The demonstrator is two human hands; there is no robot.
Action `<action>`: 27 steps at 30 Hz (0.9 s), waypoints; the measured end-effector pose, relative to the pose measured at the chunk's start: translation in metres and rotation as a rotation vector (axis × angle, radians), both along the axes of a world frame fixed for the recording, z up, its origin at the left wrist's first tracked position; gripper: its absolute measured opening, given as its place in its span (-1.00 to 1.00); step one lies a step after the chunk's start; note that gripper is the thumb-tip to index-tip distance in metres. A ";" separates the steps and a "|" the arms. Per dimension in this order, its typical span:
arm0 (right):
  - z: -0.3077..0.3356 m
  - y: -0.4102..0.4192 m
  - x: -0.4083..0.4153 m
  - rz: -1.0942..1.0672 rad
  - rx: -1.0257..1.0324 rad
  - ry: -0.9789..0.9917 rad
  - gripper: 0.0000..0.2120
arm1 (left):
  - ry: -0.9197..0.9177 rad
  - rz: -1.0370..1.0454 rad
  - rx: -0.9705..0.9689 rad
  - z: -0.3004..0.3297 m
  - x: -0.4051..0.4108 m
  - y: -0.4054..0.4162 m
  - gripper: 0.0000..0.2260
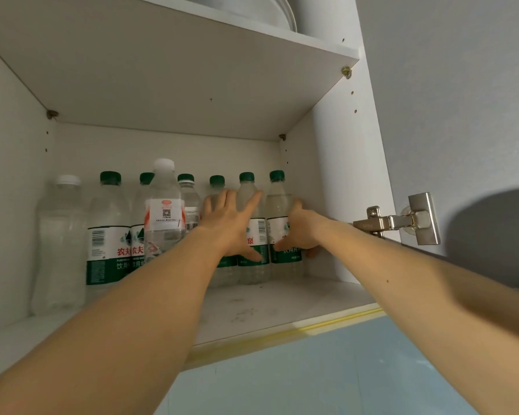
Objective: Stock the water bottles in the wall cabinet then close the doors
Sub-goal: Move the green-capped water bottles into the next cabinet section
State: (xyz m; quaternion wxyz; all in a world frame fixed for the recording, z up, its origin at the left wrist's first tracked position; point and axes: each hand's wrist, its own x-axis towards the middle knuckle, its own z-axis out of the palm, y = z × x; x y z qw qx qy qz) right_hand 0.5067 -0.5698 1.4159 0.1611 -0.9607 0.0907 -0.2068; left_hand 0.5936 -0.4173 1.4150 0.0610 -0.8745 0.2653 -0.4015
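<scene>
Two bare forearms are reaching up and in from the bottom of the head view, nearest the lens, both stretching into the open wall cabinet (336, 175); the left hand (232, 223) is lying flat against the bottles, fingers (252, 202) spread wide and straight, pressing on the second green-capped bottle from the right (247, 187) rather than wrapping it; the right hand (300, 230) is curling round the rightmost green-capped bottle (277, 190), thumb across the label and fingertips showing at its far side, so it is holding that one.

The water bottles are standing upright along the back of the lower shelf (282, 301): a row of green-capped ones, a white-capped bottle at the far left (61, 235), and a taller white-capped bottle with a red-and-white label (164, 205) standing in front of the row; the front of the shelf is lying bare, scuffed and dusty.

So the stocking is looking well advanced, and the hands seem to be nudging the last two bottles tight into the right corner; whether more bottles are waiting below, I cannot tell; the doors are certainly not closed yet, with the right-hand hinge (399, 221) swung out and its door (477, 100) hanging open; closing is still to come.
</scene>
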 end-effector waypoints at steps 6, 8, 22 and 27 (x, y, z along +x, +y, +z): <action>0.017 0.009 -0.013 -0.081 -0.365 -0.036 0.36 | -0.046 0.009 0.018 -0.003 0.001 0.000 0.28; 0.023 0.009 -0.016 -0.108 -0.500 -0.058 0.42 | -0.050 0.017 0.007 -0.004 0.000 -0.001 0.28; 0.007 -0.014 0.014 -0.129 -0.893 -0.212 0.47 | -0.119 0.223 0.090 -0.008 -0.001 0.000 0.19; 0.007 -0.014 0.022 -0.144 -0.914 -0.222 0.48 | -0.114 0.237 0.087 -0.010 -0.002 -0.001 0.18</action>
